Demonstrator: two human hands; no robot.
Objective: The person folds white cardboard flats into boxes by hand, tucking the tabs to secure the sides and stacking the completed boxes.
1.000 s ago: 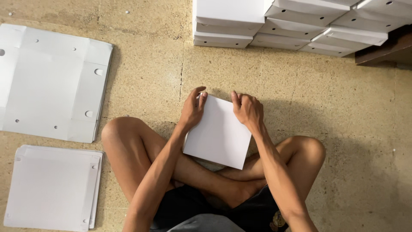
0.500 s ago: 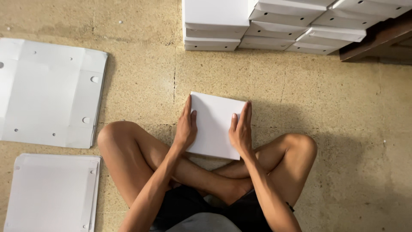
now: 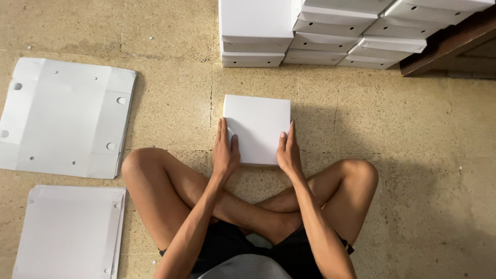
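Note:
A closed white cardboard box [image 3: 258, 124] sits flat on the tan floor in front of my crossed legs. My left hand [image 3: 226, 151] presses against its left side, fingers straight along the edge. On the right side, my right hand [image 3: 288, 151] does the same. Both hands grip the box between them.
Stacks of finished white boxes [image 3: 330, 31] stand at the far edge, next to a dark wooden piece [image 3: 444, 46] on the right. A pile of flat unfolded box blanks [image 3: 67, 124] lies at the left, with a second pile [image 3: 72, 232] nearer me.
The box has gone from tilted above my lap to flat on the floor farther ahead. Both hands moved from its top corners to its sides.

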